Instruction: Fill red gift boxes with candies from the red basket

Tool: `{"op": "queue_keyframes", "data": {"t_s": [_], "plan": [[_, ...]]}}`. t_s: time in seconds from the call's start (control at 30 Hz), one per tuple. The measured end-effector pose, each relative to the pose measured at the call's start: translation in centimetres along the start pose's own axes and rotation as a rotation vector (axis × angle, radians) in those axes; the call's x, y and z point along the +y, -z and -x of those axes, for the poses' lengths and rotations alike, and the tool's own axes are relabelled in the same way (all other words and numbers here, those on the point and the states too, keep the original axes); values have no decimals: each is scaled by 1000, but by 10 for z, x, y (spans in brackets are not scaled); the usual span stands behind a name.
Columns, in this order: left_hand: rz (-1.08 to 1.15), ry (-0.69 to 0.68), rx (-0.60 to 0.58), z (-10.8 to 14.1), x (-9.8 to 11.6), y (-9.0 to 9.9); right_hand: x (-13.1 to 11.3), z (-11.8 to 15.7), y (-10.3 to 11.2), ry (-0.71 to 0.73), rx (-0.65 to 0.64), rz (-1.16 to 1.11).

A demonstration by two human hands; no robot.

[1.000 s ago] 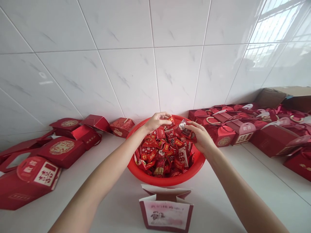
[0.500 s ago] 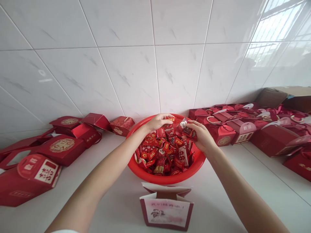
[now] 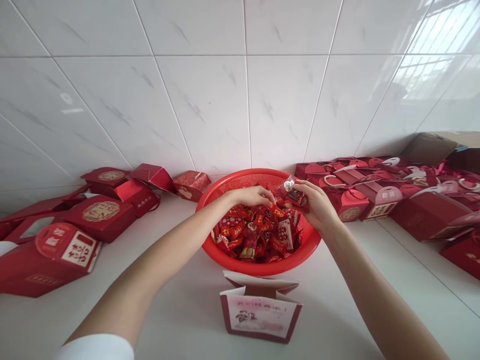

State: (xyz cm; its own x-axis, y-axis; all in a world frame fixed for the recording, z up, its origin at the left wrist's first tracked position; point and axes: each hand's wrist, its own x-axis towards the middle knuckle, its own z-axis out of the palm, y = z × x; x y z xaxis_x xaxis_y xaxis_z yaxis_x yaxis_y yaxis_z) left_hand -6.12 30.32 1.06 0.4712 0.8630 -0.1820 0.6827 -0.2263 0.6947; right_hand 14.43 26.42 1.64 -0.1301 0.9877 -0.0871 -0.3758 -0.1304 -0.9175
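A red plastic basket (image 3: 258, 270) with a perforated wall holds a heap of red wrapped candies (image 3: 258, 232). My left hand (image 3: 253, 196) reaches over its left rim, fingers bent down and together among the candies at the back; what lies under the fingertips is hidden. At the basket's right side my right hand (image 3: 317, 204) is closed on several wrapped candies (image 3: 294, 192), one with a white round mark on its dark red wrapper. Just in front of the basket stands a small paper gift box (image 3: 261, 317), its top open, with a pink printed front.
Red gift boxes (image 3: 101, 212) lie in a group at the left, and a small red box (image 3: 192, 185) sits by the wall. More red boxes with rope handles (image 3: 423, 212) crowd the right side. Behind them is a brown cardboard carton (image 3: 431, 147). The tiled wall (image 3: 210, 100) bounds the back.
My left hand has moved right and down, its fingers bending onto the candies. My right hand keeps its candies at the basket's right side. The view has shifted slightly.
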Motion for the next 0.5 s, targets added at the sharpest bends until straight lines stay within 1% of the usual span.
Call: {"op": "queue_keyframes", "data": {"t_s": [0.1,0.23,0.4,0.5], "plan": [[-16,7,32,-4,-3,-2,0,0,0,-9,10,-6],[-24,-15,99,-4,0,-6,0,1,0,-4,-17,-14],[-73,-73,70,0,6,-14,1,0,0,-5,-18,-12],[-27,-80,69,-1,6,-15,1,0,0,-9,-9,-26]]}}
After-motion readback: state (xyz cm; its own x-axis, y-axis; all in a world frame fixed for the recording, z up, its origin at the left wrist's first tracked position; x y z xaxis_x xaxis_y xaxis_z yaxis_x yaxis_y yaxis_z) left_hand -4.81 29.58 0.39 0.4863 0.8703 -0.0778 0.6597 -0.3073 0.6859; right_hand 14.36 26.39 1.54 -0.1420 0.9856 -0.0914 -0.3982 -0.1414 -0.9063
